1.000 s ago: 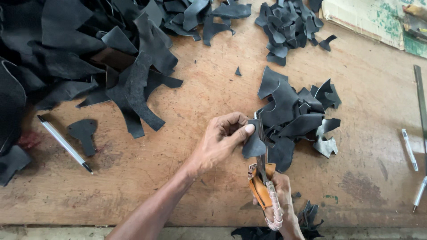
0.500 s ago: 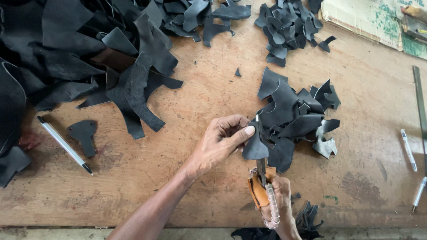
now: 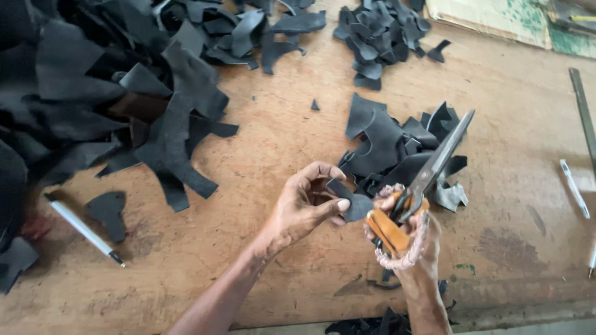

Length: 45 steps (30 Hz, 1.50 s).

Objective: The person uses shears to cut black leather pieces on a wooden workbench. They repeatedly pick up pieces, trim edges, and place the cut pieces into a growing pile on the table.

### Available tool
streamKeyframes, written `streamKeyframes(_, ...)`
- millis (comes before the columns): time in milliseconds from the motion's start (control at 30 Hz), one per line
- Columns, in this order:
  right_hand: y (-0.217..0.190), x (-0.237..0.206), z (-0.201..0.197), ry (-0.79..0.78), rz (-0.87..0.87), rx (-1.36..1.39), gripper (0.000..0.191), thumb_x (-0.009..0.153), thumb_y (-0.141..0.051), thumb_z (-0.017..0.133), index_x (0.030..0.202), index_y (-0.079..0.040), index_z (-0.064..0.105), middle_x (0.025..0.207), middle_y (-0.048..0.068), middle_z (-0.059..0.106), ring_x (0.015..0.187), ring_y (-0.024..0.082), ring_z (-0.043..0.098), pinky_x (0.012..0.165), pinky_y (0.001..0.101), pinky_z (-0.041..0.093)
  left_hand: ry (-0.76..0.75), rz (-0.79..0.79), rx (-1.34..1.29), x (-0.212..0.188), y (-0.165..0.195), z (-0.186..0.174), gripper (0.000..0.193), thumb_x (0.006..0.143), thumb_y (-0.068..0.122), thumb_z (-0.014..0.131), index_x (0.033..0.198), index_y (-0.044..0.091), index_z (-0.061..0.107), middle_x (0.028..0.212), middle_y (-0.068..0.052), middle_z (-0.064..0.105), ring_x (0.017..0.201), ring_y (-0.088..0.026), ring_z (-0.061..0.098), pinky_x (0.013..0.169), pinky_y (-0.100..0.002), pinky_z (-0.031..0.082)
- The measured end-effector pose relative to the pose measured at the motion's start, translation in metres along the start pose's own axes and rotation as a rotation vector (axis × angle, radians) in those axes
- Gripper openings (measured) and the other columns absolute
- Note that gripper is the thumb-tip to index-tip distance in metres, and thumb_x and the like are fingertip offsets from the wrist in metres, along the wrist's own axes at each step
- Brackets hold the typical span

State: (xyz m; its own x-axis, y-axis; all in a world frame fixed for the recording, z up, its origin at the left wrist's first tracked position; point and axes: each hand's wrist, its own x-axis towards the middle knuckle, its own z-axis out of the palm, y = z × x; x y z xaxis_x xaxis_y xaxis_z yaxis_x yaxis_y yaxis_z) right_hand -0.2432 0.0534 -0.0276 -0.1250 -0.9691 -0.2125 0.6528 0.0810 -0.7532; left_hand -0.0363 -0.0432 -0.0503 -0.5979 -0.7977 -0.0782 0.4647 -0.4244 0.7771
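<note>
Sprawling over the left half of the wooden worktop (image 3: pixel 261 155) is a big heap of black scraps (image 3: pixel 93 93), its long ragged strips reaching toward the middle. Below it lie a white pen (image 3: pixel 84 229) and a lone dark offcut (image 3: pixel 108 211), just beside each other. Further along, the left hand (image 3: pixel 304 208) holds a small black cut piece (image 3: pixel 351 201), its fingers (image 3: pixel 338 205) together and pinched on the piece, thumb on top. The piece sits low in the middle of the view, above the worktop, between the two hands and touching both. Right beside it, the right hand (image 3: pixel 410 242) grips a pair of scissors (image 3: pixel 422 186) with orange-wrapped handles, its fingers closed around the handles; the grey blades point up and to the right and look shut or nearly so. Behind the blades rests a small pile of cut shapes (image 3: pixel 388 146), and another pile (image 3: pixel 379 37) lies near the top edge. At the far right sit a metal ruler (image 3: pixel 583 111) and a second white pen (image 3: pixel 574 188), well apart from the hands.
</note>
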Motion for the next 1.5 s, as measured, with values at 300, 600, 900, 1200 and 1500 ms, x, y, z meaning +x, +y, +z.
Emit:
streamKeyframes(300, 0.009, 0.004, -0.018, 0.060, 0.088, -0.165, 0.071, 0.104, -0.063, 0.028, 0.121, -0.001, 0.057, 0.083, 0.018, 0.063, 0.064, 0.027, 0.062, 0.056, 0.0344, 0.049, -0.092, -0.083, -0.231, 0.003, -0.017, -0.008, 0.029, 0.088, 0.001, 0.078, 0.116, 0.001, 0.069, 0.103, -0.008, 0.073, 0.091, -0.014, 0.071, 0.074, -0.028, 0.061)
streamKeyframes(600, 0.019, -0.006, -0.012, 0.009, -0.039, -0.228, 0.060, 0.111, -0.050, 0.036, 0.124, 0.004, 0.057, 0.086, 0.016, 0.064, 0.067, 0.022, 0.059, 0.060, 0.0364, 0.050, -0.107, -0.139, -0.491, 0.002, -0.023, -0.008, 0.033, 0.087, -0.001, 0.080, 0.116, 0.003, 0.064, 0.104, -0.009, 0.073, 0.091, -0.016, 0.072, 0.075, -0.029, 0.061)
streamKeyframes(900, 0.002, 0.016, -0.003, 0.039, 0.059, -0.145, 0.064, 0.102, -0.060, 0.034, 0.117, -0.001, 0.054, 0.115, 0.015, 0.064, 0.096, 0.024, 0.064, 0.070, 0.0348, 0.056, -0.063, -0.180, -0.447, 0.007, -0.017, -0.013, 0.038, 0.085, -0.001, 0.079, 0.119, 0.003, 0.063, 0.102, -0.008, 0.073, 0.088, -0.015, 0.072, 0.071, -0.028, 0.062)
streamKeyframes(1200, 0.005, 0.013, -0.006, -0.133, -0.062, -0.247, 0.064, 0.108, -0.058, 0.033, 0.122, 0.000, 0.055, 0.110, 0.018, 0.066, 0.089, 0.020, 0.062, 0.076, 0.0316, 0.052, -0.064, -0.257, -0.435, 0.007, -0.027, -0.010, 0.033, 0.089, 0.000, 0.079, 0.119, -0.002, 0.065, 0.097, -0.008, 0.072, 0.080, -0.013, 0.069, 0.068, -0.028, 0.059)
streamKeyframes(1500, 0.010, 0.019, -0.003, -0.054, 0.029, -0.178, 0.061, 0.112, -0.057, 0.031, 0.118, -0.002, 0.055, 0.102, 0.012, 0.061, 0.073, 0.021, 0.061, 0.060, 0.0319, 0.049, -0.097, -0.220, -0.507, 0.005, -0.020, -0.011, 0.033, 0.090, 0.000, 0.076, 0.119, 0.006, 0.062, 0.103, -0.005, 0.072, 0.088, -0.013, 0.071, 0.073, -0.028, 0.060)
